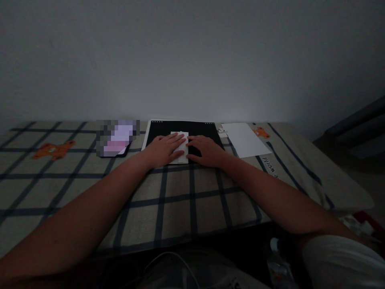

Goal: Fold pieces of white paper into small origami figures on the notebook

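Note:
A narrow piece of folded white paper lies on a flat black sheet or pad that has small white marks along its far edge. My left hand rests flat across the paper with its fingers stretched to the right, hiding part of it. From the other side, my right hand lies on the black surface, fingers extended, their tips at the paper's right edge. Neither hand grips anything.
A plaid cloth with orange bear prints covers the table. A phone, partly pixelated, lies to the left. On the right are a white sheet of paper and small white scraps. A plain wall rises behind.

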Action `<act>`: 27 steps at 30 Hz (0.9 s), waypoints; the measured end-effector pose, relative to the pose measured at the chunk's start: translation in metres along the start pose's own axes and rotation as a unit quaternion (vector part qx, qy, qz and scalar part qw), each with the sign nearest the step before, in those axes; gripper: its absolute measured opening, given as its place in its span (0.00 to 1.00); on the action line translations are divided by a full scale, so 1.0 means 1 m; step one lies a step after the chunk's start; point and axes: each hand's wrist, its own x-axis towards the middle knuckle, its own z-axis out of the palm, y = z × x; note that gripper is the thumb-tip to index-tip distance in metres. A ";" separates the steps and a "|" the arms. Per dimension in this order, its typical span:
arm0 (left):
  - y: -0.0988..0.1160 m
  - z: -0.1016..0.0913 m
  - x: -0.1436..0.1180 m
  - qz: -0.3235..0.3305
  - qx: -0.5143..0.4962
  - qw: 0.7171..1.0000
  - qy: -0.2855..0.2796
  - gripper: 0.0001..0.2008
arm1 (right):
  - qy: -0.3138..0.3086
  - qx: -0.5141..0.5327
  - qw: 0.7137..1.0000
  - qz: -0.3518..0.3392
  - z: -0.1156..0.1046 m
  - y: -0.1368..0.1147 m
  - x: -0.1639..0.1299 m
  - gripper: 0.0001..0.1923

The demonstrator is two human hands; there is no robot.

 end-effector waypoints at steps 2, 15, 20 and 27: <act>0.000 0.000 0.000 0.002 0.002 1.000 0.001 0.32 | 0.014 0.014 1.000 -0.011 -0.001 0.001 0.000 0.22; 0.003 -0.003 0.001 0.001 -0.007 1.000 -0.011 0.31 | -0.007 -0.015 0.999 -0.028 -0.008 -0.006 -0.001 0.17; 0.001 -0.003 0.001 -0.011 -0.024 1.000 -0.015 0.31 | -0.008 -0.011 1.000 -0.027 -0.008 -0.006 0.000 0.17; -0.002 -0.005 0.000 -0.002 -0.036 0.999 0.026 0.30 | -0.012 -0.009 1.000 -0.019 -0.010 -0.007 0.001 0.16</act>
